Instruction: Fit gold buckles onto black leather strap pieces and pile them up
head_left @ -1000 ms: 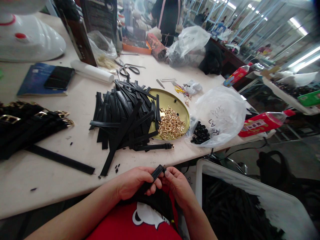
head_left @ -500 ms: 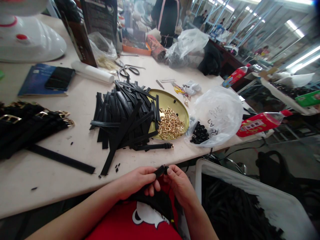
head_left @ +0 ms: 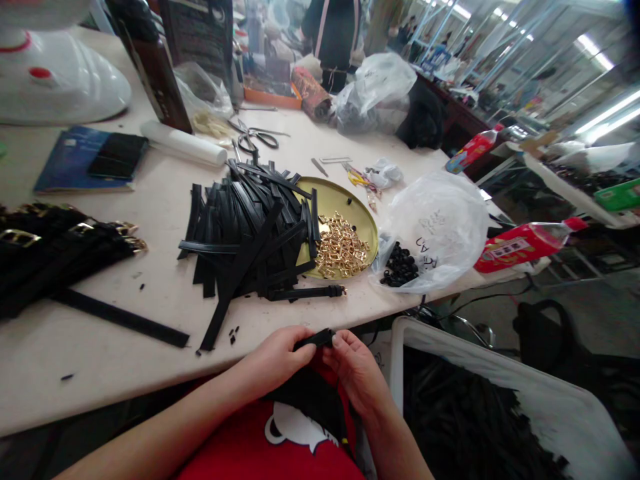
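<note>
Close to my body, just off the table's front edge, my left hand (head_left: 287,357) grips a short black strap (head_left: 316,339) between thumb and fingers. The strap's far end points right, toward my right hand (head_left: 356,363), whose thumb and forefinger are pinched at that tip. Whether a small piece sits in this pinch is hidden. On the table beyond lies a heap of black straps (head_left: 245,233). It overlaps a yellow-green tray (head_left: 367,223) holding small gold buckles (head_left: 343,247). One strap with a gold buckle (head_left: 307,293) lies in front of the tray.
A clear plastic bag (head_left: 440,227) with black loops (head_left: 399,265) stands right of the tray. Buckled straps (head_left: 55,253) are piled at left. Scissors (head_left: 257,138) lie behind the heap. A white bin (head_left: 397,353) of black strips is at my right, near a red-labelled bottle (head_left: 525,247).
My left hand's fingers have shifted on the strap, so more of it shows, lying with its tip against my right hand's fingers. The things on the table have not moved.
</note>
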Action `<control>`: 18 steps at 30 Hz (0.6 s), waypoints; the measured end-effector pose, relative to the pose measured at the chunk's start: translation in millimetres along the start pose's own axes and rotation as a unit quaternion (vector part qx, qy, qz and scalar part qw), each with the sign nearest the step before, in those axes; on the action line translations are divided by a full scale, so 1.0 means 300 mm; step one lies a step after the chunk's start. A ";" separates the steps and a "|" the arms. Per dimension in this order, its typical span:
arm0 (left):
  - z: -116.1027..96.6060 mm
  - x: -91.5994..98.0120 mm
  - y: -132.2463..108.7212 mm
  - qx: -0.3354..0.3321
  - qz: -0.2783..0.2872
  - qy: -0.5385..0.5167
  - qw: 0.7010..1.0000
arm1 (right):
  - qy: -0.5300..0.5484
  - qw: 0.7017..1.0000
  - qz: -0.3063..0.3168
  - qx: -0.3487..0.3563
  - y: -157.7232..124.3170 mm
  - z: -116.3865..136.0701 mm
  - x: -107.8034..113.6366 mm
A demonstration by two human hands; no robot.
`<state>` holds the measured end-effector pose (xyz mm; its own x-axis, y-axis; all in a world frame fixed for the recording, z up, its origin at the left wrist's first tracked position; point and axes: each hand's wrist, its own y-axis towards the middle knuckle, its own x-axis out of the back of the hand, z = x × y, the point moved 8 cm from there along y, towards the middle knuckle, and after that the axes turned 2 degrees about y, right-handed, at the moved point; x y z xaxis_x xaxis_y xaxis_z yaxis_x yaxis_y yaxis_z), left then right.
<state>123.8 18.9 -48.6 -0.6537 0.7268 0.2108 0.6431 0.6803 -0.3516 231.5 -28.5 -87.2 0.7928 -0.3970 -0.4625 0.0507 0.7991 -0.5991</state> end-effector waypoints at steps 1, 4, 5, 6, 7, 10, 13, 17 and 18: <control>0.004 -0.004 0.002 0.004 0.004 -0.002 1.000 | -0.004 1.000 -0.003 0.002 0.002 -0.001 0.004; 0.015 -0.007 0.009 0.020 0.006 -0.005 1.000 | -0.021 1.000 -0.008 0.010 0.010 -0.002 0.014; 0.018 -0.006 0.011 0.025 0.004 -0.007 1.000 | -0.026 1.000 -0.009 0.012 0.013 -0.003 0.017; 0.021 -0.006 0.013 0.030 0.003 -0.009 1.000 | -0.030 0.999 -0.011 0.013 0.015 -0.004 0.020; 0.023 -0.005 0.015 0.033 0.003 -0.008 0.999 | -0.034 0.999 -0.013 0.013 0.017 -0.005 0.023; 0.032 -0.003 0.021 0.037 -0.002 0.002 0.999 | -0.058 0.998 -0.022 0.017 0.020 -0.008 0.030; 0.040 0.001 0.025 0.033 -0.012 0.015 0.999 | -0.116 0.991 -0.043 0.056 0.015 0.011 0.034; 0.041 0.006 0.024 0.033 -0.025 0.018 0.999 | -0.181 0.975 -0.069 0.110 0.003 0.045 0.028; 0.044 0.000 0.022 0.045 -0.016 0.004 0.999 | -0.190 0.973 -0.070 0.114 0.003 0.048 0.027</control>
<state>122.8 22.3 -62.8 -0.6697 0.7062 0.2300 0.5839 0.6920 -0.4244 246.6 -24.4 -81.9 0.9335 -0.3482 -0.0852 0.2738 0.8460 -0.4575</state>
